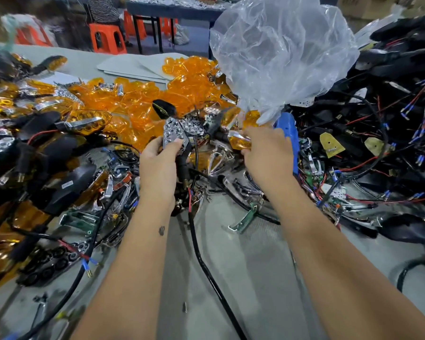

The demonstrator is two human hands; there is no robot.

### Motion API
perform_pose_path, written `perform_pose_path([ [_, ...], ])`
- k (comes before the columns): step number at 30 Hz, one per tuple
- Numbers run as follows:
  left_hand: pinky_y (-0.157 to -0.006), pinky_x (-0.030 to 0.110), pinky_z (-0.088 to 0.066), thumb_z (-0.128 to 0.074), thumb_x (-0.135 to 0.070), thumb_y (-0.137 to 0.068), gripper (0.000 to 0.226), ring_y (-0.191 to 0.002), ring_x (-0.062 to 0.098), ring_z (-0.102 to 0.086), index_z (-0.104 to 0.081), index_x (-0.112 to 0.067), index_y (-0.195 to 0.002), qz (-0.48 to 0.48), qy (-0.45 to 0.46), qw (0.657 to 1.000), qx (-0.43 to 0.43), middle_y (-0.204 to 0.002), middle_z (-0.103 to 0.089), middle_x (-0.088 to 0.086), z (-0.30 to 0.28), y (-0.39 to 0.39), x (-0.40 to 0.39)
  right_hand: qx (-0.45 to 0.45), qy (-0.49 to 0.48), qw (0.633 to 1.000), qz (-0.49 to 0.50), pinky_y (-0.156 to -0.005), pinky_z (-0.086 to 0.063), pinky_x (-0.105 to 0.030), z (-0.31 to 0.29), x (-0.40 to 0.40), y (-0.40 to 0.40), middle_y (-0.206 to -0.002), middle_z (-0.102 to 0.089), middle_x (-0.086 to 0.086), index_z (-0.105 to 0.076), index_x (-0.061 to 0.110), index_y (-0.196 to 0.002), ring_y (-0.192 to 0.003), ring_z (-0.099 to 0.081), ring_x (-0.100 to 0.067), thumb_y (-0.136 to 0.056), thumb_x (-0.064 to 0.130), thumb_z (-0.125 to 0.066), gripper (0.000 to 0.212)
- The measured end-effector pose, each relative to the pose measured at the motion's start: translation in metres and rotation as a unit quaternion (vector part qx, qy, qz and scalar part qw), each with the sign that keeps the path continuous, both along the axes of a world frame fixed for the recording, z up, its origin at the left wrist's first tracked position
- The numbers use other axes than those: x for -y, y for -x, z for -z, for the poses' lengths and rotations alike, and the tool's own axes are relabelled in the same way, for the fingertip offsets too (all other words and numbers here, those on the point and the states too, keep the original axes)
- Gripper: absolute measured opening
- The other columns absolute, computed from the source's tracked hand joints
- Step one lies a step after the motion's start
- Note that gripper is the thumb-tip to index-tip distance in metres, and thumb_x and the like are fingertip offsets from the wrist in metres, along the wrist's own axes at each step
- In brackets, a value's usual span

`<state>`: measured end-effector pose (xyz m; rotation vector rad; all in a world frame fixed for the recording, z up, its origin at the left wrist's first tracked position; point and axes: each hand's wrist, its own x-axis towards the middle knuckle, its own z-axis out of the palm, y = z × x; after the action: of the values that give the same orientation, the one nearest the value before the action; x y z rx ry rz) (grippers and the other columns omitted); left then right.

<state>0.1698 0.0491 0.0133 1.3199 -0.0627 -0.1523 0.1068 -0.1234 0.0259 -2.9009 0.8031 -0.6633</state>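
The left hand (157, 163) gripped a chrome reflector housing (172, 133), seemingly from a turn-signal lamp, above the table (255, 266). Just beside it, the right hand (268, 153) pinched an amber lens (238, 142) in curled fingers, near the orange lens heap (182, 92).

In our left hand (157, 163) we held a reflector (173, 134) that looked like chrome-plated plastic, mirror-bright and dimpled all over. Our right hand (268, 153) pinched a lens (238, 142) of clear amber plastic, smooth and glossy. The heap (142, 101) of lenses behind shone the same glassy orange. The bag (280, 50) above was thin clear film, crinkled and glinting. The cable (206, 266) between our arms had a smooth black sheath with a slight sheen. The housings (66, 187) on the left were black plastic, mostly matt. The table (250, 278) looked grey, dull and scuffed. The tool (288, 133) was blue matt plastic, and the stools (107, 38) far back were orange plastic.
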Motion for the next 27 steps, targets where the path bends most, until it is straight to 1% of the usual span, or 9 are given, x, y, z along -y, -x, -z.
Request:
perform_pose_path([
  [2,-0.063,0.032,-0.051,-0.064,-0.022,-0.095,0.025,-0.059,0.009,-0.063,-0.059,-0.039,-0.077,-0.005,0.007,1.000,0.002,-0.061,-0.069,-0.015,0.000,0.000,0.000,-0.018,0.008,1.000,0.007,-0.089,-0.033,-0.039,-0.001,-0.003,-0.007,-0.125,-0.058,-0.010,-0.059,0.025,-0.125,-0.118,-0.045,-0.034,-0.092,0.015,-0.058,0.035],
  [6,-0.050,0.023,-0.049,-0.063,-0.019,-0.096,0.016,-0.055,0.008,-0.061,-0.060,-0.033,-0.088,-0.046,0.042,0.998,0.006,-0.070,-0.067,-0.005,-0.002,-0.003,-0.002,0.005,-0.006,0.997,-0.077,-0.101,-0.035,-0.041,-0.009,-0.014,-0.014,-0.132,-0.056,-0.006,-0.064,0.024,-0.126,-0.123,-0.046,-0.030,-0.093,0.018,-0.058,0.034],
  [7,-0.050,0.021,-0.048,-0.063,-0.020,-0.096,0.007,-0.055,0.008,-0.060,-0.064,-0.026,-0.097,-0.058,0.055,0.997,0.000,-0.071,-0.066,-0.003,-0.003,-0.003,-0.003,0.014,-0.049,0.991,-0.127,-0.101,-0.038,-0.041,-0.010,-0.019,-0.015,-0.131,-0.059,-0.003,-0.065,0.023,-0.126,-0.121,-0.049,-0.025,-0.093,0.017,-0.059,0.033],
  [10,-0.052,0.020,-0.048,-0.063,-0.022,-0.096,0.028,-0.057,0.008,-0.060,-0.062,-0.011,-0.122,-0.084,0.079,0.993,-0.030,-0.075,-0.067,0.000,-0.003,-0.005,-0.005,-0.023,-0.214,0.948,-0.233,-0.099,-0.048,-0.040,-0.006,-0.033,-0.019,-0.123,-0.066,0.001,-0.066,0.020,-0.123,-0.109,-0.057,-0.015,-0.096,0.018,-0.059,0.028],
  [13,-0.049,0.018,-0.045,-0.063,-0.024,-0.095,0.015,-0.057,0.009,-0.059,-0.065,-0.018,-0.109,-0.080,0.063,0.994,-0.028,-0.082,-0.067,0.003,-0.003,-0.003,-0.006,-0.126,-0.142,0.960,-0.204,-0.101,-0.045,-0.043,0.001,-0.033,-0.027,-0.130,-0.062,-0.003,-0.061,0.020,-0.130,-0.119,-0.054,-0.026,-0.095,0.025,-0.057,0.036],
  [17,-0.057,0.020,-0.049,-0.064,-0.026,-0.094,0.042,-0.063,0.004,-0.065,-0.052,-0.021,-0.135,-0.075,0.046,0.996,-0.035,-0.104,-0.069,0.002,-0.003,-0.003,-0.004,-0.179,-0.071,0.968,-0.159,-0.104,-0.037,-0.042,0.006,-0.027,-0.033,-0.137,-0.052,-0.002,-0.051,0.026,-0.142,-0.127,-0.046,-0.029,-0.090,0.032,-0.060,0.053],
  [19,-0.063,0.025,-0.054,-0.064,-0.027,-0.093,0.046,-0.071,0.008,-0.069,-0.046,-0.032,-0.135,-0.074,0.027,0.997,-0.010,-0.117,-0.066,0.007,-0.003,-0.001,-0.003,-0.146,-0.071,0.978,-0.133,-0.100,-0.041,-0.040,0.006,-0.026,-0.031,-0.126,-0.058,-0.002,-0.057,0.026,-0.134,-0.119,-0.052,-0.026,-0.085,0.037,-0.065,0.051],
  [23,-0.082,0.054,-0.056,-0.064,-0.029,-0.083,0.043,-0.102,0.042,-0.065,-0.040,-0.054,-0.109,-0.051,-0.023,0.996,0.070,-0.124,-0.059,0.016,-0.007,0.009,-0.002,-0.050,-0.142,0.980,-0.127,-0.096,-0.048,-0.041,0.006,-0.025,-0.018,-0.117,-0.059,0.000,-0.059,0.020,-0.120,-0.112,-0.053,-0.021,-0.076,0.034,-0.073,0.048],
  [27,-0.050,0.030,-0.052,-0.062,-0.016,-0.093,0.029,-0.060,0.024,-0.069,-0.051,-0.042,-0.097,0.014,-0.038,0.992,0.116,-0.090,-0.066,0.008,-0.003,0.011,0.004,0.134,-0.313,0.930,-0.141,-0.082,-0.051,-0.026,0.005,-0.026,0.007,-0.103,-0.060,0.016,-0.054,0.030,-0.109,-0.094,-0.057,0.002,-0.076,0.026,-0.072,0.037],
])
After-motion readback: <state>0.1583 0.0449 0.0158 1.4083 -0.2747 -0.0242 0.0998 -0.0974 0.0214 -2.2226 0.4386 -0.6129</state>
